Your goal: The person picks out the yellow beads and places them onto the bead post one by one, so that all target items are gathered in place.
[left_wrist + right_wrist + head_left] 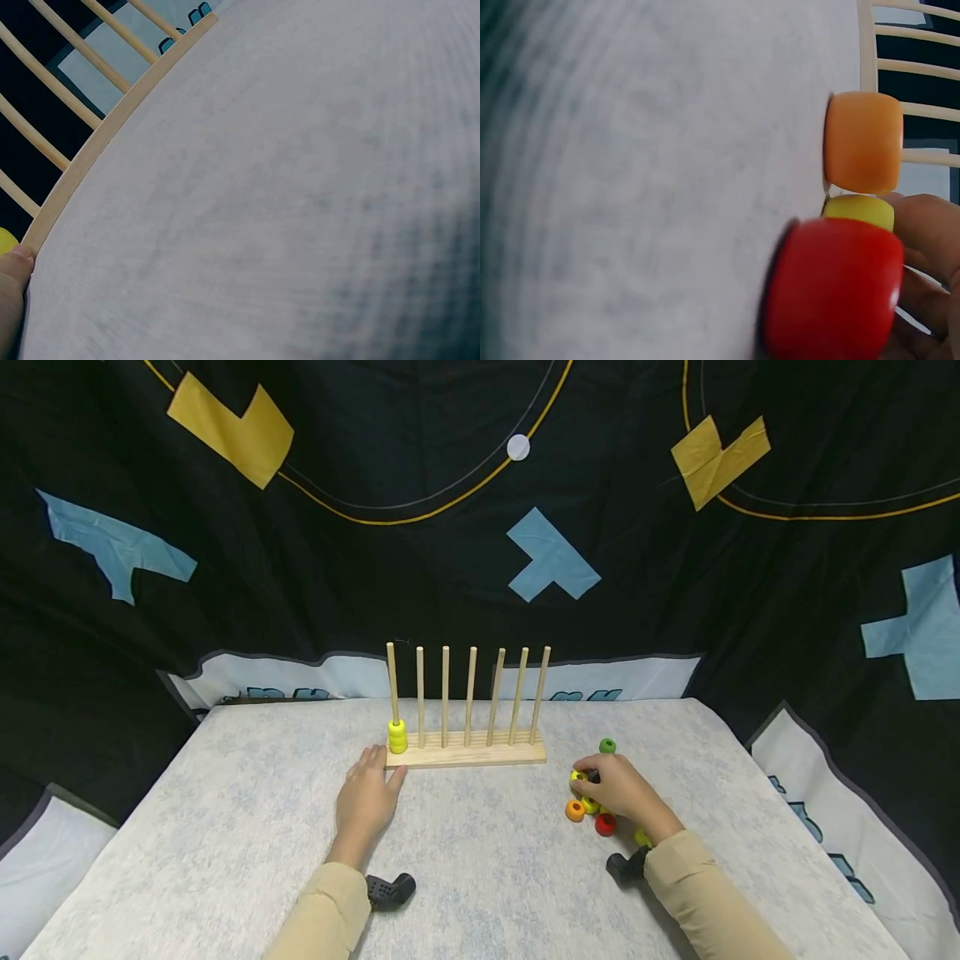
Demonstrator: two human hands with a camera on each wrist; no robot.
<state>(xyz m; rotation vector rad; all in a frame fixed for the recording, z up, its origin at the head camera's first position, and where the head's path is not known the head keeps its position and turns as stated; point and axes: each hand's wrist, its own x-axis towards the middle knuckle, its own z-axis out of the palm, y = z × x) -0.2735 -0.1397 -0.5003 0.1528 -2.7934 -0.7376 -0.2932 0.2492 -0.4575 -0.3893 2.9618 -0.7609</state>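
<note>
A wooden rack (468, 760) with several upright pegs stands at the table's far side. Several yellow beads (397, 737) are stacked on its leftmost peg. My left hand (366, 802) rests against the rack's left end, its thumb touching the front edge of the base (82, 161). Off to the right, my right hand (621, 787) pinches a yellow bead (577, 776) between thumb and fingers, low over a cluster of loose beads. An orange bead (574, 811) and a red bead (605, 824) lie closest to me there. The right wrist view shows the red bead (836, 289) large in front of the fingers.
A green bead (607, 746) lies beyond my right hand, and another yellow bead (642, 837) sits beside the wrist. The table (480, 877) has a pale mottled cover. Behind it hangs a dark cloth (420, 577) with tape patches.
</note>
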